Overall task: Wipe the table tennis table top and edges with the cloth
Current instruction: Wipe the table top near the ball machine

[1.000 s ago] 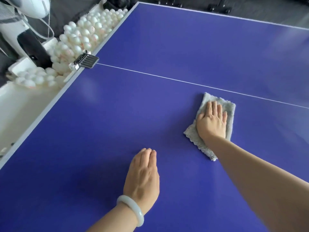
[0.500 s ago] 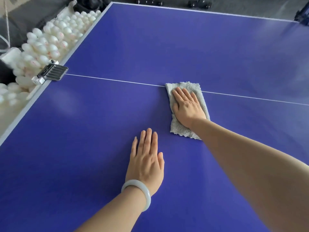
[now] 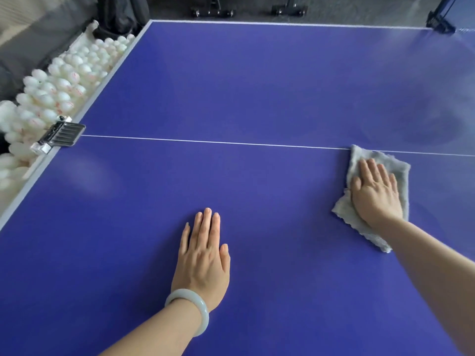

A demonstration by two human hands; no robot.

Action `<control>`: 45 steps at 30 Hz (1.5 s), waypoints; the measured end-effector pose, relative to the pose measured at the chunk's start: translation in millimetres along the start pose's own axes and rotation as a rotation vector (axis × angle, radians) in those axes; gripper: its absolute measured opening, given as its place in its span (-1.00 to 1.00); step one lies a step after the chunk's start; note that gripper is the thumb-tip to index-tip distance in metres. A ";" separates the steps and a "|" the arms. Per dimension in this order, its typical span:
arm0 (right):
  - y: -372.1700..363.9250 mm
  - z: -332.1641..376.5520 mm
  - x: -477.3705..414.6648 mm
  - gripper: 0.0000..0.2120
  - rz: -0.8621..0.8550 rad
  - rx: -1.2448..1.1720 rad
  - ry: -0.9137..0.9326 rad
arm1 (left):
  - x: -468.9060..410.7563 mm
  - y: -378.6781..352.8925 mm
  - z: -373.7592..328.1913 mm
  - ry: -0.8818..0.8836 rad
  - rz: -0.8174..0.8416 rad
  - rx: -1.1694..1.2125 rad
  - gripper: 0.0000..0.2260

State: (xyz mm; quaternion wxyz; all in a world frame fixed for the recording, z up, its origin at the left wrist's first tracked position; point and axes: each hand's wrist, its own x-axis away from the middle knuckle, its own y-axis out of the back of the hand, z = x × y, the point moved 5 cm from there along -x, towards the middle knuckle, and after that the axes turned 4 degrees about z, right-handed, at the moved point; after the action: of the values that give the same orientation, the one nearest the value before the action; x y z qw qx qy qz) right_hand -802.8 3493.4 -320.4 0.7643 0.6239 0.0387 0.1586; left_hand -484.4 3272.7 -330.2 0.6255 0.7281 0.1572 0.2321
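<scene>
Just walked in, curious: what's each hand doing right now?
Left hand: open, flat on the table top, holding nothing.
Right hand: open, pressing the cloth flat.

— What is the person wearing?
— A smooth, pale greenish-white, rounded bangle (image 3: 187, 295) is circling the wrist of the left hand (image 3: 203, 258), lower centre of the frame.
— And the arms?
— Both forearms are showing bare.
</scene>
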 end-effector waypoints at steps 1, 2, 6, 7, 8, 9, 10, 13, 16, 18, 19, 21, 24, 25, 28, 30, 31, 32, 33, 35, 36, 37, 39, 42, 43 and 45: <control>-3.6 8.4 6.5 -0.45 -0.019 -0.013 -0.084 | 0.1 -0.1 0.1 -0.001 -0.012 0.004 -0.41; -7.8 23.2 16.0 -0.45 -0.042 -0.024 -0.146 | 0.4 0.6 -0.2 -0.002 -0.023 0.009 -0.40; -47.6 132.2 82.7 -0.43 -0.024 -0.032 0.178 | 0.7 2.3 1.2 0.012 -0.032 0.005 -0.44; -59.2 157.8 103.5 -0.43 0.008 -0.029 0.340 | 0.5 2.5 1.5 0.014 -0.034 0.004 -0.46; -66.8 173.3 121.0 -0.44 0.055 -0.024 0.494 | 0.4 2.6 1.1 0.013 -0.035 0.003 -0.48; -67.9 176.8 131.8 -0.45 0.099 -0.019 0.628 | 0.1 2.8 0.4 0.011 -0.037 0.002 -0.48; -62.3 167.4 134.8 -0.45 0.131 -0.020 0.735 | 0.2 2.9 -0.2 0.011 -0.038 0.004 -0.48; -36.6 84.6 111.8 -0.48 0.078 0.023 0.762 | 0.5 3.6 -0.4 0.017 -0.051 0.043 -0.44; -1.1 -31.6 70.0 -0.49 -0.017 0.056 0.421 | 0.6 4.2 -1.8 0.022 -0.063 0.045 -0.46; 8.3 -69.6 59.7 -0.47 -0.010 0.043 0.243 | -0.6 2.4 -1.4 0.024 -0.059 0.039 -0.46; 6.5 -71.0 59.0 -0.47 -0.012 0.027 0.166 | -1.2 1.7 -0.2 0.028 -0.061 0.036 -0.47; -2.4 -50.2 70.2 -0.46 -0.052 -0.010 -0.031 | -0.8 1.4 0.4 0.032 -0.063 0.028 -0.48; -27.0 22.2 119.4 -0.44 -0.085 -0.040 -0.052 | 0.8 1.7 0.3 0.038 -0.063 0.032 -0.48; -39.5 53.7 144.1 -0.43 -0.079 -0.050 0.063 | 0.5 1.9 0.3 0.037 -0.063 0.038 -0.48; -68.3 114.5 219.7 -0.45 0.043 -0.050 0.478 | -0.1 2.9 -1.6 0.028 -0.072 0.035 -0.49; -62.1 98.7 239.3 -0.46 0.093 -0.048 0.669 | -0.6 3.7 -2.3 0.020 -0.082 0.047 -0.50; -55.1 76.1 239.8 -0.47 0.091 -0.022 0.704 | -0.6 3.6 -2.0 0.019 -0.085 0.053 -0.50; -47.8 47.1 237.0 -0.48 0.080 0.004 0.690 | -0.5 3.4 -1.4 0.017 -0.088 0.054 -0.51; -38.4 13.1 231.6 -0.49 0.052 0.026 0.627 | -0.2 3.1 -1.0 0.015 -0.090 0.055 -0.51; -16.0 -59.9 222.6 -0.49 0.001 0.027 0.358 | 0.6 3.2 -1.1 0.008 -0.090 0.053 -0.51; -7.2 -89.1 223.1 -0.49 -0.017 0.007 0.203 | 0.7 3.3 -1.6 0.002 -0.091 0.048 -0.51; -2.8 -108.2 225.4 -0.48 -0.031 -0.015 0.068 | 0.9 3.1 -2.3 -0.005 -0.092 0.043 -0.51; -5.5 -120.1 230.2 -0.47 -0.052 -0.037 -0.112 | 2.2 2.3 -3.4 -0.017 -0.087 0.031 -0.52; -11.5 -114.9 232.2 -0.45 -0.063 -0.040 -0.172 | 5.4 3.8 -6.7 -0.024 -0.067 0.011 -0.52; -11.3 -114.9 231.7 -0.45 -0.058 -0.041 -0.169 | 6.9 5.1 -9.5 -0.024 -0.059 0.011 -0.52; -10.2 -117.5 229.8 -0.45 -0.047 -0.039 -0.167 | 13.3 8.4 -19.5 -0.016 -0.026 0.016 -0.51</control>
State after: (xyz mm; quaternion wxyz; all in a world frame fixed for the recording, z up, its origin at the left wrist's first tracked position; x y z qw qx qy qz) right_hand -613.5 3669.1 -324.0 0.7804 0.6188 -0.0133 0.0888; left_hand -484.1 3294.5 -317.9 0.6237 0.7330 0.1633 0.2168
